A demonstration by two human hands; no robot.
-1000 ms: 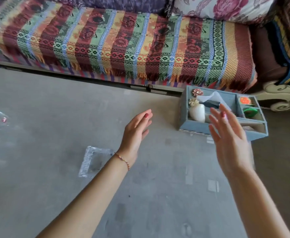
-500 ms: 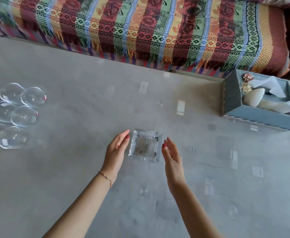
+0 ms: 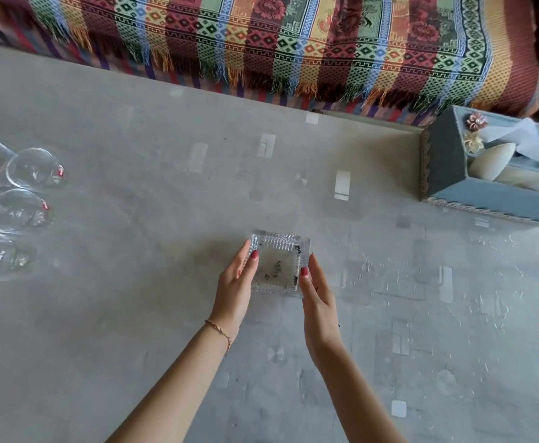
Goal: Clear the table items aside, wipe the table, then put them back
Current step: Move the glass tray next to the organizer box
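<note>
A square clear glass ashtray (image 3: 278,265) with dark specks in it sits near the middle of the grey table (image 3: 118,314). My left hand (image 3: 234,286) holds its left side, thumb over the rim. On the right side, my right hand (image 3: 318,294) holds it the same way, thumb on the rim. The fingers of both hands are hidden behind the tray's sides. Whether the ashtray is off the table I cannot tell.
Several clear drinking glasses (image 3: 22,211) stand grouped at the table's left edge. A blue fabric organiser box (image 3: 447,167) with tissues and white objects sits at the far right corner. Beyond the far edge runs a sofa under a striped woven blanket (image 3: 293,43).
Both hands left the blue box area, came to the ashtray and closed in from either side until they hold it. My view swung left and down.
</note>
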